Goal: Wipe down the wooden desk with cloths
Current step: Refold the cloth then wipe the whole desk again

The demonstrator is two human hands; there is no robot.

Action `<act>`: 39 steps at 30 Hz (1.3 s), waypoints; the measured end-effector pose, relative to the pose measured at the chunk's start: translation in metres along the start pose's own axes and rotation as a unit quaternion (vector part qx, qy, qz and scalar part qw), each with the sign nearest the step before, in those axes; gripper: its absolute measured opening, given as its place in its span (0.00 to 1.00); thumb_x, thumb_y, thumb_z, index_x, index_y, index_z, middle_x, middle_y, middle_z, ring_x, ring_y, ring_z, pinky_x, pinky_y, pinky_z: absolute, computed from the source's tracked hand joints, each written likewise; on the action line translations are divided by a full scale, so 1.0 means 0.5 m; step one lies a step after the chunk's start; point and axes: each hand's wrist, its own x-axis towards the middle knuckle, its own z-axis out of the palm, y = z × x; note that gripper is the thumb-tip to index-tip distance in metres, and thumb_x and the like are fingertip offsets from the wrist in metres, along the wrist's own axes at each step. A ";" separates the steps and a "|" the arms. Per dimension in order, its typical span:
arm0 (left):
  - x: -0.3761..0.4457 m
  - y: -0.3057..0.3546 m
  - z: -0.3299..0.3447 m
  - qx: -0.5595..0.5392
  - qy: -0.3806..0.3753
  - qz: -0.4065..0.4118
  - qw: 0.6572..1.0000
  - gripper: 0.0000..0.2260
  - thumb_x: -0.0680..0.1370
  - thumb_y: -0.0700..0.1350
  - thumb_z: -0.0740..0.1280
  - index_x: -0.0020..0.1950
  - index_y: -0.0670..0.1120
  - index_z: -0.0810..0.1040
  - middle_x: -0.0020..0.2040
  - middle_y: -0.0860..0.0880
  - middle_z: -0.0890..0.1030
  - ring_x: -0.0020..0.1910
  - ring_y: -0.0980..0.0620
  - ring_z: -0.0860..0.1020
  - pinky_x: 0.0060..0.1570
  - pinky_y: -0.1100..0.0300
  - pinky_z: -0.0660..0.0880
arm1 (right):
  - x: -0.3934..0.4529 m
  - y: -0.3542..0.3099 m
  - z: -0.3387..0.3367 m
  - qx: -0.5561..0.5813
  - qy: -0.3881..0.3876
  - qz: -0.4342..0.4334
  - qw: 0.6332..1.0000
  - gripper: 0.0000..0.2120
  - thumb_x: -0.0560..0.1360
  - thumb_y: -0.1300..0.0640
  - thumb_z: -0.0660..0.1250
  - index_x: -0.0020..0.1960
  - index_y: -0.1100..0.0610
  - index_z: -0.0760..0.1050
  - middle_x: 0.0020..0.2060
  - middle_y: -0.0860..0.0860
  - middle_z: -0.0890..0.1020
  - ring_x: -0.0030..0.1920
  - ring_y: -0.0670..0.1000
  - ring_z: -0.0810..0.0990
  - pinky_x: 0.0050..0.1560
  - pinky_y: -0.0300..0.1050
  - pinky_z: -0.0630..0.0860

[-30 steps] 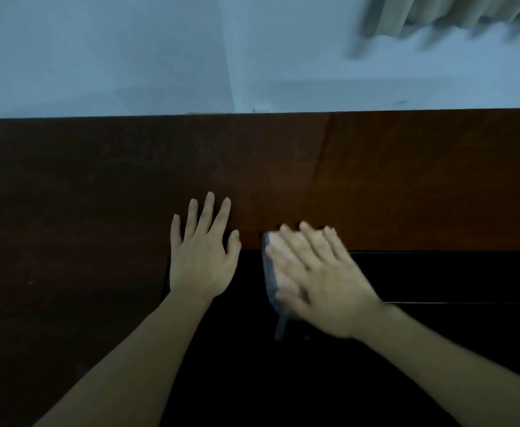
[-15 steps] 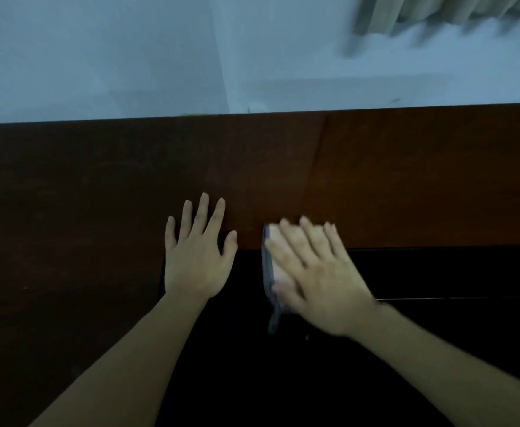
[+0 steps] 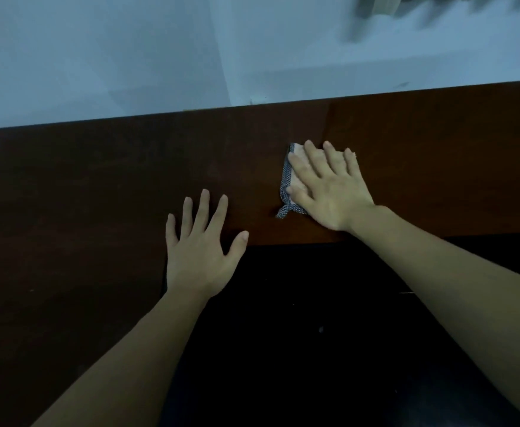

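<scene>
We see the left hand (image 3: 198, 257) lying flat on the desk (image 3: 83, 195) at its near edge, fingers spread and holding nothing. To its right, farther in, the right hand (image 3: 329, 189) presses the cloth (image 3: 287, 180) flat against the wood with straight fingers.

Cloth (image 3: 287, 180) mostly under right hand (image 3: 329, 192) (curtain (image 3: 385, 4) blurred).

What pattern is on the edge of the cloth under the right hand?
A fine blue-and-white checked trim on the pale folded cloth, clearest along its left edge in the head view.
</scene>
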 end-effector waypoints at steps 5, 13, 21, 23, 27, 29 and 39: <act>0.002 0.002 -0.004 0.004 -0.010 0.001 1.000 0.38 0.74 0.72 0.37 0.83 0.59 0.43 0.83 0.53 0.40 0.81 0.49 0.36 0.79 0.43 0.38 | -0.162 -0.038 0.029 -0.014 -0.004 -0.065 0.998 0.33 0.82 0.35 0.37 0.83 0.46 0.41 0.83 0.55 0.46 0.81 0.64 0.45 0.78 0.66 0.42; 0.001 -0.006 0.008 -0.009 0.011 0.003 1.000 0.36 0.76 0.70 0.39 0.83 0.59 0.45 0.83 0.53 0.42 0.81 0.50 0.37 0.79 0.44 0.37 | -0.245 -0.014 0.067 -0.004 -0.012 -0.145 0.989 0.32 0.83 0.33 0.44 0.83 0.44 0.48 0.82 0.52 0.52 0.81 0.61 0.50 0.76 0.63 0.45; 0.005 -0.009 0.002 -0.014 -0.009 0.009 1.000 0.37 0.75 0.70 0.38 0.83 0.59 0.44 0.83 0.53 0.40 0.81 0.49 0.35 0.78 0.43 0.36 | -0.011 0.008 0.001 0.014 0.003 0.042 0.999 0.40 0.72 0.30 0.27 0.81 0.42 0.36 0.82 0.51 0.40 0.81 0.59 0.38 0.78 0.63 0.35; 0.005 -0.006 -0.003 -0.008 -0.021 0.016 1.000 0.36 0.76 0.70 0.38 0.83 0.59 0.43 0.83 0.53 0.39 0.81 0.49 0.35 0.78 0.42 0.36 | -0.040 -0.012 0.001 0.015 -0.011 0.050 0.999 0.39 0.73 0.31 0.27 0.81 0.43 0.34 0.82 0.52 0.39 0.81 0.60 0.37 0.78 0.64 0.35; 0.004 0.004 -0.022 -0.012 -0.050 0.010 0.999 0.33 0.79 0.67 0.40 0.83 0.58 0.42 0.83 0.51 0.38 0.81 0.47 0.35 0.79 0.41 0.38 | -0.182 -0.067 0.040 -0.003 -0.001 -0.004 1.000 0.34 0.81 0.34 0.33 0.83 0.47 0.42 0.83 0.55 0.47 0.81 0.63 0.46 0.78 0.66 0.42; -0.002 0.004 -0.020 -0.011 -0.033 0.012 0.999 0.35 0.77 0.68 0.36 0.83 0.58 0.42 0.83 0.50 0.39 0.81 0.46 0.35 0.79 0.41 0.37 | -0.258 -0.081 0.064 0.001 0.001 -0.044 0.999 0.32 0.84 0.34 0.40 0.83 0.48 0.49 0.82 0.55 0.52 0.81 0.63 0.51 0.77 0.65 0.46; -0.005 -0.002 -0.004 -0.006 -0.004 0.022 1.000 0.32 0.81 0.66 0.41 0.83 0.56 0.42 0.83 0.49 0.39 0.81 0.45 0.35 0.78 0.41 0.35 | -0.132 -0.013 0.035 -0.012 0.008 0.042 0.999 0.35 0.76 0.31 0.30 0.80 0.40 0.32 0.81 0.48 0.36 0.81 0.55 0.35 0.79 0.58 0.34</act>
